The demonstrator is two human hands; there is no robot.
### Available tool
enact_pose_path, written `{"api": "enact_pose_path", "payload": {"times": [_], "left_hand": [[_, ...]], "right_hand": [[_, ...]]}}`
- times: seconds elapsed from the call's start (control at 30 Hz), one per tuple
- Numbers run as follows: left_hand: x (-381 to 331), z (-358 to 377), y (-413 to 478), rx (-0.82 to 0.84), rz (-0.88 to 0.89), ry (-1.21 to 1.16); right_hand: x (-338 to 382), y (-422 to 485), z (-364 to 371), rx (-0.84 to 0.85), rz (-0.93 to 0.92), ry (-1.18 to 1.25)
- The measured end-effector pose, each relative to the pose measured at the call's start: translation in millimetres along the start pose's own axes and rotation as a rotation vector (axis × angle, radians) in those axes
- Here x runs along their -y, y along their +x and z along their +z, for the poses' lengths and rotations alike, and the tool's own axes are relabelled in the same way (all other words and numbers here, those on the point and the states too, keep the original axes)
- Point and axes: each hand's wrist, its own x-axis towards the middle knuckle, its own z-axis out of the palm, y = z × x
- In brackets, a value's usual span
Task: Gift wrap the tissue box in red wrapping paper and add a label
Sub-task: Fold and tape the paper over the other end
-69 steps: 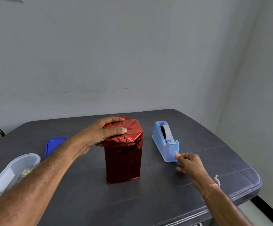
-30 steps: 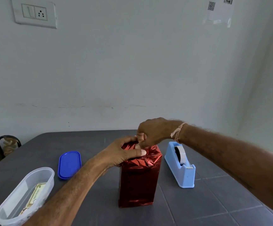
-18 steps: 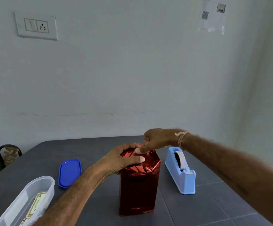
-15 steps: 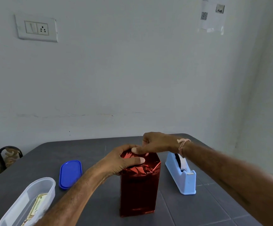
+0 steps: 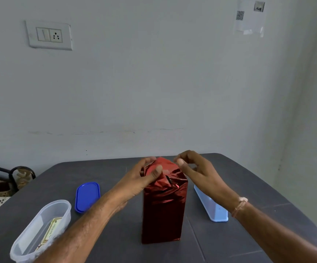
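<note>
Tissue box in shiny red foil wrapping paper point(image 5: 163, 209) stands on end mid-table on the dark grey table point(image 5: 201, 243). The left hand point(image 5: 140, 179) pinches the gathered top flaps, and the right hand point(image 5: 197, 171) hovers just beside them, fingers loosely curled round nothing I can see. Looks like the top-end closing step: next up, press those flaps flat and fetch tape from the pale blue tape dispenser point(image 5: 212, 207) toward the right edge.

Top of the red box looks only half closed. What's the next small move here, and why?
Probably send the right hand to the light blue plastic tape dispenser for a strip. The shiny red foil-wrapped box shows a dark open gap in its top folds. The left hand grips those folds, and the right hand appears to hold nothing, just beside the top.
</note>
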Motion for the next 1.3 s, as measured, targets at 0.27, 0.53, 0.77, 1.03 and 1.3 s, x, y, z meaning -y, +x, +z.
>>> {"api": "enact_pose_path", "payload": {"times": [0.27,0.53,0.77,1.03,1.3], "left_hand": [[12.1,0.8,-24.2,-0.253,0.158,0.057],[3.8,10.5,1.6,-0.389,0.063,0.145],[19.9,8.0,-17.1,-0.567,0.358,0.267],[39.8,7.2,-45.4,-0.493,0.520,0.662],[20.9,13.7,-39.4,-0.501,0.535,0.688]], "right_hand": [[-10.2,-34.3,-3.9,0.039,-0.137,-0.030],[-12.5,-34.4,8.5,0.030,-0.253,-0.242],[-14.5,-36.0,5.4,-0.014,-0.216,-0.250],[-15.2,-39.0,14.9,-0.111,-0.280,-0.312],[-12.0,-38.8,16.2,-0.170,-0.281,-0.337]]}}
